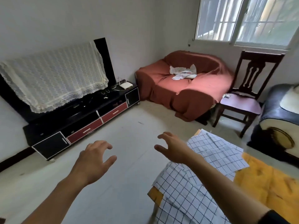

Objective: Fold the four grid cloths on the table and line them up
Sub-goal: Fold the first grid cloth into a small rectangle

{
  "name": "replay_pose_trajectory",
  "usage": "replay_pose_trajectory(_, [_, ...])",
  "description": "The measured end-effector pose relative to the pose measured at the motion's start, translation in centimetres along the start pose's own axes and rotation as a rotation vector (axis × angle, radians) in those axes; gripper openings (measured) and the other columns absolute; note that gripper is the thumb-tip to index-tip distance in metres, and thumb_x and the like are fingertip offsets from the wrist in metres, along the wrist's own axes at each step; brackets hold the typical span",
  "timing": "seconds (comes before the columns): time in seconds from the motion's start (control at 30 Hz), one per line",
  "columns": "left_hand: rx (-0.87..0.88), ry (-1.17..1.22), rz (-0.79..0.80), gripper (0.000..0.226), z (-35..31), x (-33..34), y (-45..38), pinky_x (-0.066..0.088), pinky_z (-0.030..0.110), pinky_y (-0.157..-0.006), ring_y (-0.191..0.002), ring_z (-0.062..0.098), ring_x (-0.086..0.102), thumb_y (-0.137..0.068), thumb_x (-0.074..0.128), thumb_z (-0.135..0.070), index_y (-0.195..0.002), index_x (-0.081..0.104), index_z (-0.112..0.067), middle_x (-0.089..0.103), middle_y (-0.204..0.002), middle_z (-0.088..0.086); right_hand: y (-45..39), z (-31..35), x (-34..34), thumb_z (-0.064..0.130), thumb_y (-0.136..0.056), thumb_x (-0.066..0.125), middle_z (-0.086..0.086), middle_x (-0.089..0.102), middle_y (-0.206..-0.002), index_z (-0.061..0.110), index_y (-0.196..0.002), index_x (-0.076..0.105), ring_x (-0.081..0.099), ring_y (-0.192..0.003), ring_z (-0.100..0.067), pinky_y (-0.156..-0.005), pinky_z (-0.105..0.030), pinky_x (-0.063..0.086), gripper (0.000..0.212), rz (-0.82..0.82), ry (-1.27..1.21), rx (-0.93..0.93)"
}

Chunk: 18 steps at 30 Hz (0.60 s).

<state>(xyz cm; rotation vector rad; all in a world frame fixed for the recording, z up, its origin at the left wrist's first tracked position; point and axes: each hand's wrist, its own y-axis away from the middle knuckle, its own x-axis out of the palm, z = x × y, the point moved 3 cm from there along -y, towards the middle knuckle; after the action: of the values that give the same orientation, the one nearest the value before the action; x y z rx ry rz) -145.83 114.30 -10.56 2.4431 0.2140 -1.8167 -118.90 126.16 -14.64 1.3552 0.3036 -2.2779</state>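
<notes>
White cloths with a dark grid lie spread and overlapping on a yellow wooden table [267, 183] at the lower right. One grid cloth [215, 151] lies farther off; another grid cloth [181, 196] hangs over the table's near left edge. My left hand [95, 159] hovers over the floor left of the table, fingers loosely curled, holding nothing. My right hand [173, 149] hovers at the table's left edge, fingers spread and bent, empty. Its forearm crosses above the near cloth.
A black and red TV stand [84, 126] with a lace-covered screen stands at the left. A red-covered sofa [182, 88] sits at the back, a dark wooden chair [246, 97] beside it, a dark armchair [278, 123] at the right. Pale floor lies between.
</notes>
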Motion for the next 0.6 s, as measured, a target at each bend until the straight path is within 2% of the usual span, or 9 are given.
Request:
replay_pose_trajectory(0.2, [0.212, 0.016, 0.091, 0.041, 1.3, 2.6, -10.9, 0.037, 0.033, -0.105, -0.129, 0.011, 0.044, -0.093, 0.057, -0.052, -0.128, 0.054, -0.031, 0.049, -0.14, -0.014, -3.2, -3.1, 1.6, 0.054, -0.095, 0.051, -0.001, 0.043, -0.147, 0.02, -0.139, 0.048, 0.04, -0.133, -0.022, -0.109, -0.04, 0.038, 0.056, -0.034, 0.004, 0.266])
replay_pose_trajectory(0.37, [0.436, 0.074, 0.166, 0.042, 2.6, 4.8, -19.8, 0.043, 0.034, -0.102, -0.125, 0.014, 0.049, -0.091, 0.061, -0.051, -0.127, 0.055, -0.029, 0.053, -0.136, -0.01, -5.1, -3.0, 2.9, 0.054, -0.093, 0.053, 0.0, 0.042, -0.148, 0.022, -0.139, 0.048, 0.04, -0.133, -0.018, -0.109, -0.038, 0.038, 0.057, -0.11, -0.014, 0.513])
replay_pose_trajectory(0.6, [0.716, 0.1, 0.299, 0.044, -0.5, 6.5, -28.4, 0.041, 0.034, -0.103, -0.127, 0.015, 0.047, -0.093, 0.059, -0.051, -0.13, 0.054, -0.026, 0.051, -0.141, -0.006, -5.7, -2.5, 2.8, 0.05, -0.095, 0.053, 0.0, 0.041, -0.15, 0.021, -0.141, 0.045, 0.035, -0.138, -0.016, -0.112, -0.032, 0.029, 0.055, -0.221, -0.031, 0.789])
